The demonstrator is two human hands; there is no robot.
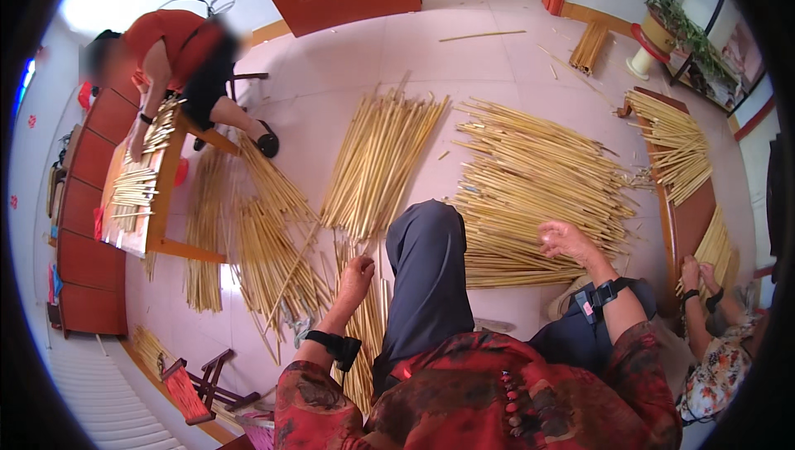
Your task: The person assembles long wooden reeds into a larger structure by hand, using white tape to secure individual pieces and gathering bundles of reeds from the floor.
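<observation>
Beside my raised knee, my left hand (356, 274) is closed, thumb side up, over a narrow row of thin tan sticks (362, 351). Whatever lies inside its fingers is too small to make out. My right hand (566, 242) hovers over the near right part of a wide pile of sticks (530, 189), its fingers loosely curled and apart, with nothing visible in them. Ahead of my left hand lies another thick bundle of sticks (381, 164). More sticks (277, 255) spread over the floor to the left.
At the upper left a person in red bends over a table (155, 226) that bears short sticks. On the right, a brown bench (694, 222) carries more sticks, and another person's hands (700, 276) are near it. A folding stool (195, 392) stands at the lower left; a potted plant (658, 32) at the upper right.
</observation>
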